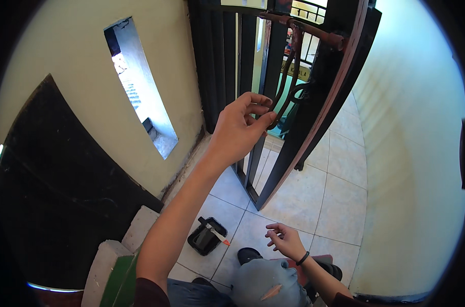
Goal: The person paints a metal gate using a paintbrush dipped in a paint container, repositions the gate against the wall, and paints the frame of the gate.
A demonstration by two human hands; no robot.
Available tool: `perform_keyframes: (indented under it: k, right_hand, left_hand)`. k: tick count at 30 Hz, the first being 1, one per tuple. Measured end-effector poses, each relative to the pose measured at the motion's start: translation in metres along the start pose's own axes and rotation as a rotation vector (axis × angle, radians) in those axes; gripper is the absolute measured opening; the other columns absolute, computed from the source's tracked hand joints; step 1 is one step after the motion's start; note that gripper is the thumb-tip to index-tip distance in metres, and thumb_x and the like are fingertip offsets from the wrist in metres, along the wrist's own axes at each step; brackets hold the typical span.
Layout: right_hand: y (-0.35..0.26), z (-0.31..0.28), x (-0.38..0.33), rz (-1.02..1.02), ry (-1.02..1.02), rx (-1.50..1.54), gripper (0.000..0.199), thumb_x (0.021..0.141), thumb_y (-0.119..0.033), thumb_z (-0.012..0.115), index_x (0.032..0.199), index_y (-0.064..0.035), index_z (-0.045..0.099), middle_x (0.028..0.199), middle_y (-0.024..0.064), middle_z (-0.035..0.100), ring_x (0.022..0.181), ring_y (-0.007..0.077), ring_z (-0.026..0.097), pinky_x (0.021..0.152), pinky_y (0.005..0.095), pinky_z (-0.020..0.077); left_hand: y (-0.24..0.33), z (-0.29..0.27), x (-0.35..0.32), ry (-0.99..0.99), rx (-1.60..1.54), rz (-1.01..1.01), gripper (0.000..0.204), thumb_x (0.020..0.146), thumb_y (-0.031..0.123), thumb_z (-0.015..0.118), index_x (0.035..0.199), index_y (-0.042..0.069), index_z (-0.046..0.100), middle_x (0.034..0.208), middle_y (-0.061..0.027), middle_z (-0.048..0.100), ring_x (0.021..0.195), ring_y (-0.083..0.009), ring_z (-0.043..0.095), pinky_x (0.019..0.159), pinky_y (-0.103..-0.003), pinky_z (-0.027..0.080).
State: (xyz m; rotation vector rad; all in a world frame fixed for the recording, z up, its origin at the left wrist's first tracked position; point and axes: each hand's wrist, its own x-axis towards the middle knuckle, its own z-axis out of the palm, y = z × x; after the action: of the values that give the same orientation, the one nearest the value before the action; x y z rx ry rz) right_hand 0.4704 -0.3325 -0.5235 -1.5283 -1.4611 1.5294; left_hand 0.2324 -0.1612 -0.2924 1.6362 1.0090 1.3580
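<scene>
**Fingers of the left hand curl round the end of a gate's metal loop**

Seen from the head camera, the left hand (240,123) is raised in front of a dark barred gate (289,158). Its thumb and fingertips are clamped on the lower end of a long metal loop (297,45), which hangs from a reddish-brown bar (327,37) across the upper part of the gate. A second, dark curved rod shows just beside the loop, on its right.

The right hand (286,243) is held low, above the person's legs, with a dark band (303,258) at the wrist. Its fingers are loosely bent and apart, and it holds nothing.

On the pale tiled floor (289,189), between the two forearms, sits a black tray (207,249). A paintbrush (214,232) lies across it, dark bristles toward the upper left, the orange-red end of its handle reaching past the tray's right edge. What the tray contains is too dark to tell. Just right of it is a dark shoe (249,255), beside faded blue jeans (263,279) torn at the knee.

At left, a large black panel (63,189) stands against a cream wall (74,56) with a narrow slanting opening (140,87).
</scene>
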Motion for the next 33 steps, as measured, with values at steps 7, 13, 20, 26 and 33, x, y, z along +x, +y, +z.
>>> perform_keyframes:
  k: [7,13,20,26,33]
  right_hand:
    - [0.056,0.035,0.057,-0.178,0.056,-0.356,0.036,0.096,-0.029,0.072,0.115,0.0009,0.073,0.096,0.0181,0.078,0.081,0.0294,0.077,0.075,0.0372,0.0599]
    - [0.119,0.118,0.116,-0.116,-0.035,-0.331,0.032,0.095,-0.027,0.071,0.111,0.0,0.075,0.1,0.0194,0.078,0.089,0.032,0.077,0.081,0.0395,0.0608]
    - [0.186,0.159,0.159,0.073,-0.011,-0.342,0.028,0.094,-0.028,0.068,0.102,-0.0038,0.078,0.097,0.0195,0.078,0.09,0.035,0.076,0.085,0.0425,0.0593]
    - [0.161,0.172,0.155,0.149,-0.04,-0.375,0.028,0.091,-0.029,0.065,0.1,-0.006,0.078,0.095,0.0183,0.078,0.089,0.036,0.076,0.084,0.0435,0.0591]
    - [0.145,0.169,0.138,0.013,-0.091,-0.497,0.032,0.085,-0.035,0.067,0.099,-0.0077,0.077,0.096,0.0182,0.078,0.092,0.0366,0.075,0.085,0.0445,0.0586]
  left_hand:
    - [0.005,-0.008,-0.006,0.117,0.274,0.219,0.024,0.094,0.02,0.076,0.107,0.0,0.076,0.086,-0.0066,0.076,0.07,-0.0089,0.066,0.066,-0.026,0.052]
    - [-0.006,-0.036,-0.029,0.246,0.512,0.348,0.024,0.09,0.027,0.079,0.098,0.004,0.081,0.077,-0.0057,0.074,0.059,-0.0112,0.057,0.059,-0.03,0.046]
    - [0.0,-0.046,-0.043,0.229,0.523,0.315,0.023,0.091,0.027,0.078,0.1,0.007,0.083,0.075,-0.0044,0.074,0.059,-0.0099,0.057,0.058,-0.03,0.045]
    - [0.003,-0.066,-0.05,0.216,0.574,0.395,0.022,0.091,0.025,0.079,0.099,0.005,0.083,0.078,-0.0058,0.076,0.06,-0.0103,0.059,0.058,-0.028,0.046]
    - [0.012,-0.087,-0.065,0.204,0.649,0.346,0.018,0.09,0.018,0.08,0.101,0.003,0.081,0.086,-0.0061,0.078,0.065,-0.0104,0.06,0.06,-0.028,0.049]
